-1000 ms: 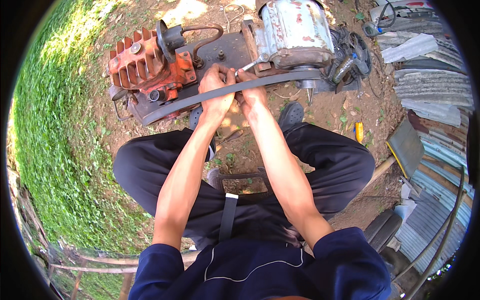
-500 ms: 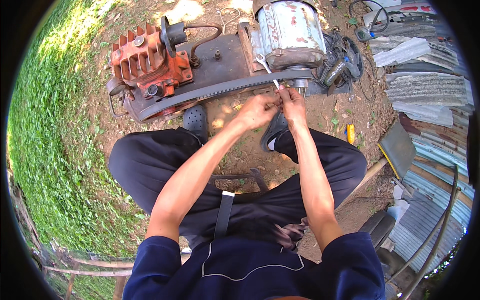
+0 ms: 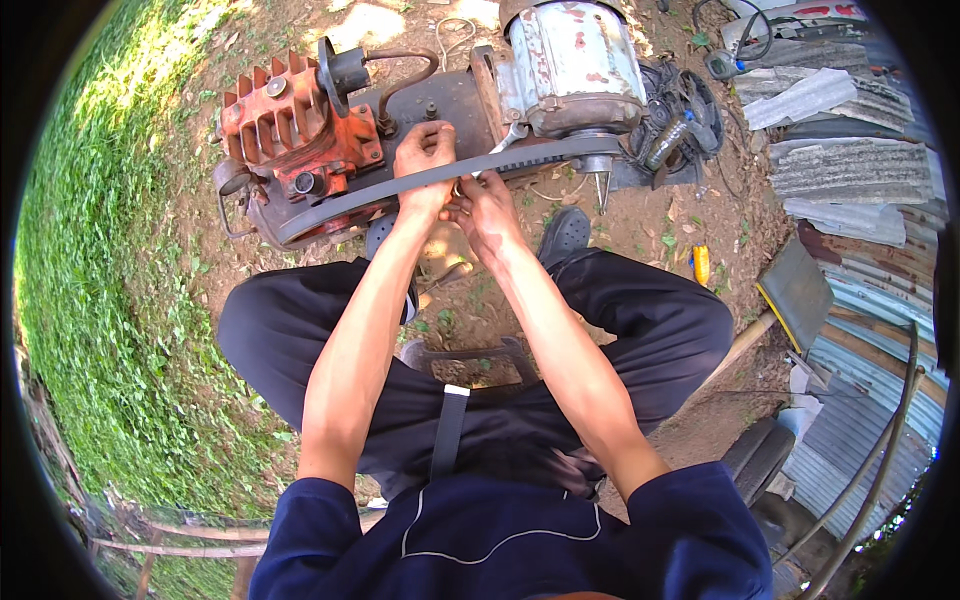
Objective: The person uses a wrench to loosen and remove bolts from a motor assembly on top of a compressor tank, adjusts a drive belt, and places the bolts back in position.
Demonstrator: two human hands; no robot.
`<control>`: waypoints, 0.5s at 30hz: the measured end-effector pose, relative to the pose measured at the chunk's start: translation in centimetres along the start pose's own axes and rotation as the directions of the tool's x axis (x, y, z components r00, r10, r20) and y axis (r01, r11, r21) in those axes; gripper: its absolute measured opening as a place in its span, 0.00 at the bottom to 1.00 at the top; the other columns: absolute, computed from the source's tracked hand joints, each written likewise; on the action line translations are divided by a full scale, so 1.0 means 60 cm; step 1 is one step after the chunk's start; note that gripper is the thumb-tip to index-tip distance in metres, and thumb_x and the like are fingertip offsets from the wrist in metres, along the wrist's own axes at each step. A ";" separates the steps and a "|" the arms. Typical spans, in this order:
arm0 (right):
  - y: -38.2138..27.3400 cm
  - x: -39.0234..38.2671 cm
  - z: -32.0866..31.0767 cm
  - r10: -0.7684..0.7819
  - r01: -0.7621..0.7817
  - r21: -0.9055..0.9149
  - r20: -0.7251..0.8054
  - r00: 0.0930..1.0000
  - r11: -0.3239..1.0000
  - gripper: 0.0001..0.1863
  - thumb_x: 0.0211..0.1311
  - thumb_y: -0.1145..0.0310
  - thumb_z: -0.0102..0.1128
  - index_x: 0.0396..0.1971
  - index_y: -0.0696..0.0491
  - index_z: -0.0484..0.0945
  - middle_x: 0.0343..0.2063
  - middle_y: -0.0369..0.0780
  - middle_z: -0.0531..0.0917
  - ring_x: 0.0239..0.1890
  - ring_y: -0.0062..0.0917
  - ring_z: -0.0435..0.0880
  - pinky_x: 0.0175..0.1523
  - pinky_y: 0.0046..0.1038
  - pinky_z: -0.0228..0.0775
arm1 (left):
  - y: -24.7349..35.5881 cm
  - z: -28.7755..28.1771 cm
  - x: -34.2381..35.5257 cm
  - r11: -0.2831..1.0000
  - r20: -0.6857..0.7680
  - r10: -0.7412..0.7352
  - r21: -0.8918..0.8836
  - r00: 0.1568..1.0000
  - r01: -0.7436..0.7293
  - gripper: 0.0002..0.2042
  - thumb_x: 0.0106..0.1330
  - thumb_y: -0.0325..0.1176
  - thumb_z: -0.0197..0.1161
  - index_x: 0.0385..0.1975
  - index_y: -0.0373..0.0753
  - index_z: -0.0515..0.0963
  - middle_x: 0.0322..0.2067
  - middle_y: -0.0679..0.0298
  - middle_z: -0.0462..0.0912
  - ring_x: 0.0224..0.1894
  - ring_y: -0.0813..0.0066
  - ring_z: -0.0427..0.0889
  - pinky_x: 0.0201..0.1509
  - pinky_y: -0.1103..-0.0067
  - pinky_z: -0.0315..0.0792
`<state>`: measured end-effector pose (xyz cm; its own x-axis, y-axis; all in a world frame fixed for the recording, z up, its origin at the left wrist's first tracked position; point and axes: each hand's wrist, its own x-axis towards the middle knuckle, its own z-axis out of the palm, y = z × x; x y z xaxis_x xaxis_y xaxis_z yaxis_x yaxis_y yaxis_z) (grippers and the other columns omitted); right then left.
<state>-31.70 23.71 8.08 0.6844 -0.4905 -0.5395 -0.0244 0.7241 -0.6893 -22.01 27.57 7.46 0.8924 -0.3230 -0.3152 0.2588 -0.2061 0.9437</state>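
Note:
My right hand [image 3: 485, 212] is closed on a combination wrench [image 3: 515, 134], whose shaft passes behind the drive belt [image 3: 345, 203]. The wrench head points up toward the motor's foot. My left hand [image 3: 424, 155] reaches past the belt, which crosses in front of its wrist. Its fingers are curled together above the dark base plate [image 3: 400, 150]; whatever they pinch, if anything, is hidden. The belt runs from the red finned compressor [image 3: 285, 125] on the left to the pulley of the worn grey electric motor [image 3: 575, 70] on the right.
A black cable coil with a clear bottle [image 3: 668, 145] lies right of the motor. A yellow container [image 3: 700, 266] rests on the soil. Broken roofing sheets [image 3: 850, 175] are spread along the right, near a dark yellow-edged board [image 3: 793, 295]. Grass [image 3: 100, 330] borders the left.
Both hands have moved left along the belt, and the wrench has shifted left with the right hand. The left hand has gone beyond the belt. My feet have also shifted slightly.

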 end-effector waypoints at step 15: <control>0.022 0.078 0.080 -0.077 0.081 0.084 -0.050 0.996 0.993 0.12 0.69 0.68 0.49 0.45 0.59 0.63 0.35 0.43 0.76 0.36 0.24 0.78 0.39 0.26 0.74 | -0.007 -0.022 0.029 0.990 -0.173 0.140 0.032 0.975 -0.136 0.11 0.60 0.31 0.61 0.38 0.32 0.79 0.27 0.61 0.81 0.30 0.78 0.78 0.37 0.80 0.73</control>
<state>-25.01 24.69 6.97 0.6473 -0.5685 -0.5078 0.0929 0.7200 -0.6877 -20.11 28.30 6.66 0.9702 -0.1839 -0.1581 0.1228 -0.1895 0.9742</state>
